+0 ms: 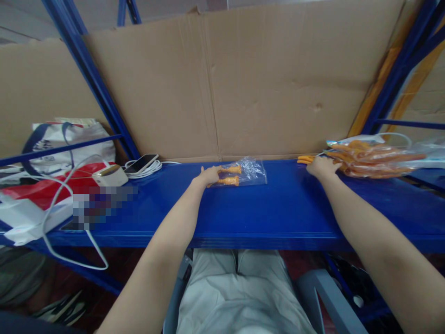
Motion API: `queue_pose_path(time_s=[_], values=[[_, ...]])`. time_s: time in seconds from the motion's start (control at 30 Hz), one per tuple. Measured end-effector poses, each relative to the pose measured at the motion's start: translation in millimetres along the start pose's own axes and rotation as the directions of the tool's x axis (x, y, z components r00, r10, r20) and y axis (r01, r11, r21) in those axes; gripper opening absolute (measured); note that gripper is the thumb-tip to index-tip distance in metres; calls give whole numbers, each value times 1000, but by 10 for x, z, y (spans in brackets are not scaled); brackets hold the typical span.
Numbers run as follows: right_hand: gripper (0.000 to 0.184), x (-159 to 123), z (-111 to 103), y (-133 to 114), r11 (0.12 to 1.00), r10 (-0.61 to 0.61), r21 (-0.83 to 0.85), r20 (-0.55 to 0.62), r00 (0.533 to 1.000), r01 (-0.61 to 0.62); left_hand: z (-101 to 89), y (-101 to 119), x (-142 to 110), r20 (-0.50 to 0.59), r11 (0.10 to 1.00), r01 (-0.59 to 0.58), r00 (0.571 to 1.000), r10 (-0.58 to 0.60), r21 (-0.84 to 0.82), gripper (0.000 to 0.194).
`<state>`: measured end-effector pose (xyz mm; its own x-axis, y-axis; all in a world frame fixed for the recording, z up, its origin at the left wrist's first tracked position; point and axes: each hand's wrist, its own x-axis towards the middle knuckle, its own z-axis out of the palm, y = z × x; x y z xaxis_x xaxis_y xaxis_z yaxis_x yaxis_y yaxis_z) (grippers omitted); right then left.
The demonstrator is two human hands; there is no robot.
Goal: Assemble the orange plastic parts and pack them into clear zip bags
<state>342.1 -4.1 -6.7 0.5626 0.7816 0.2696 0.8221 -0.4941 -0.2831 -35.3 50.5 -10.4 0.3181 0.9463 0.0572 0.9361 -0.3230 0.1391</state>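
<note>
My left hand [208,175] rests on the blue shelf [264,213], fingers curled around the near ends of two orange handles [230,175] that poke into a small clear plastic bag [251,170]. My right hand [321,167] reaches to the right, its fingers closed on loose orange pieces [305,159] at the edge of a pile of orange handled items [371,157] lying in clear plastic.
A brown cardboard sheet [271,83] backs the shelf. At the left lie a phone [142,163] on a coiled white cable, a small beige box [110,175], a tote bag [66,144] and white chargers. Blue rack posts [93,79] stand on both sides.
</note>
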Motion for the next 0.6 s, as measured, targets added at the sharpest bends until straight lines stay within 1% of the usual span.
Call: queue_pose_path(time_s=[0.07,0.13,0.17,0.23,0.3,0.33,0.37,0.4,0.47,0.53,0.6], values=[[36,-3,-8,-99,998,-16,-55,-21,1000,15,-10,-66,-2,-10,1000,26,1000,-26,-3,61],[34,5,-12,-187,997,-48,-55,-25,999,46,-12,-92,-2,-24,998,56,998,-56,8,59],[34,14,-9,-219,997,-75,-22,-14,997,75,-8,-90,1,-33,997,71,997,-70,18,58],[33,42,10,-252,981,-154,125,41,987,148,8,-64,14,-54,994,100,994,-98,42,54],[34,79,53,-250,927,-263,299,91,960,226,36,-26,38,-86,991,120,990,-115,64,50],[35,100,83,-239,899,-314,347,86,946,267,53,-8,54,-107,990,123,987,-115,68,48],[38,119,117,-224,882,-354,353,60,933,312,72,6,70,-129,991,120,985,-111,66,46],[42,135,153,-207,878,-385,316,23,923,358,91,17,87,-147,992,112,984,-103,55,46],[48,148,222,-179,889,-428,168,-27,903,426,124,27,116,-162,997,80,984,-77,13,47],[50,130,273,-171,885,-466,33,16,885,465,146,27,138,-146,999,32,989,-38,-39,48],[47,85,294,-194,871,-484,-54,85,871,489,156,21,150,-157,995,-23,988,8,-94,49]])
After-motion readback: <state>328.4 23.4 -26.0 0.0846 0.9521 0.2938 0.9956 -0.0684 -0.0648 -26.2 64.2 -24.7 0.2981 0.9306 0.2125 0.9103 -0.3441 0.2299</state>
